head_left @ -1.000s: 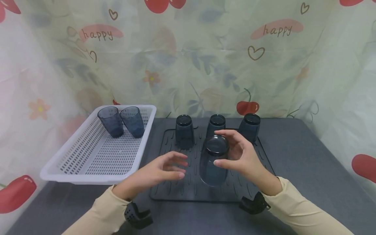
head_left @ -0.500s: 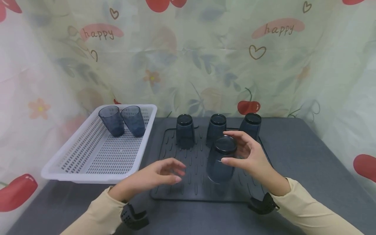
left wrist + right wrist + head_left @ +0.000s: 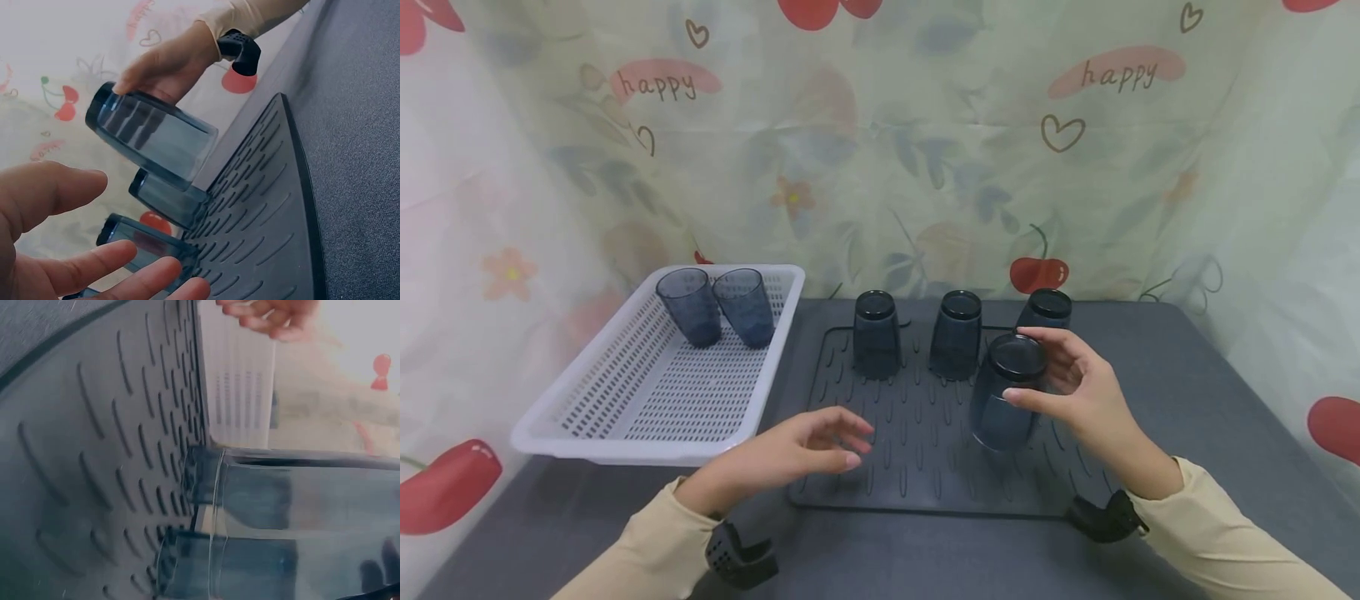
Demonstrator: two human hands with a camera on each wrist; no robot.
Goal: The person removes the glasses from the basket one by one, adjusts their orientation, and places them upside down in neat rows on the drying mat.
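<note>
My right hand grips an upside-down blue-grey drinking glass near its base, thumb on the near side. In the left wrist view that glass hangs above the black drying mat, its rim apart from the ridges. Behind it, three more glasses stand upside down in a row on the mat: left, middle and right, the last partly hidden by my hand. My left hand hovers over the mat's left front, fingers relaxed and holding nothing.
A white perforated basket stands on the left of the dark tabletop. Two glasses lean upright, mouths up, against its back wall. A patterned curtain hangs behind the table and along both sides.
My right hand has carried the glass rightward and slightly away from me, over the right part of the mat. My left hand has shifted slightly toward me and stays empty.
</note>
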